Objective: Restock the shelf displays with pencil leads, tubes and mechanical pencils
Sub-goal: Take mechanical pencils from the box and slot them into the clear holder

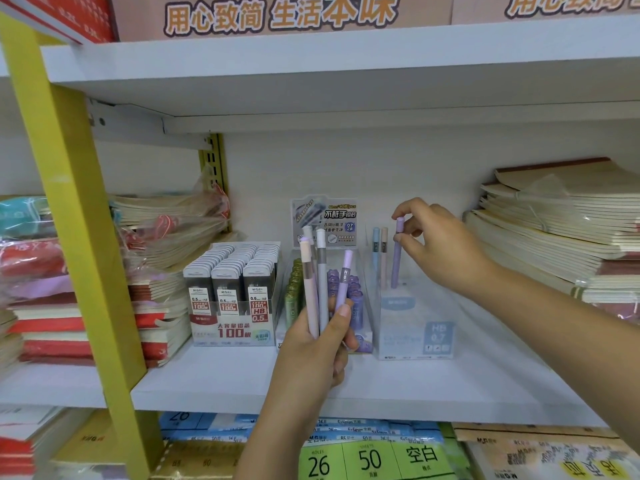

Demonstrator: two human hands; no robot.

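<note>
My left hand (320, 344) grips a small bunch of mechanical pencils (320, 285) upright in front of the shelf: pink, grey and purple ones. My right hand (440, 244) pinches the top of a purple mechanical pencil (396, 261) that stands in the pale blue pencil display box (414, 327). A blue pencil (375, 251) and a pink pencil (384, 252) stand at the back of that box. A clear display of green and purple lead tubes (358, 299) sits just behind my left hand. Left of it stands the box of 0.5 HB lead cases (230, 292).
Stacks of notebooks (554, 233) fill the right of the white shelf (207, 379), and wrapped notebooks (162, 233) pile up at the left. A yellow upright (79, 237) runs down the left. Paper packs (367, 455) lie on the shelf below.
</note>
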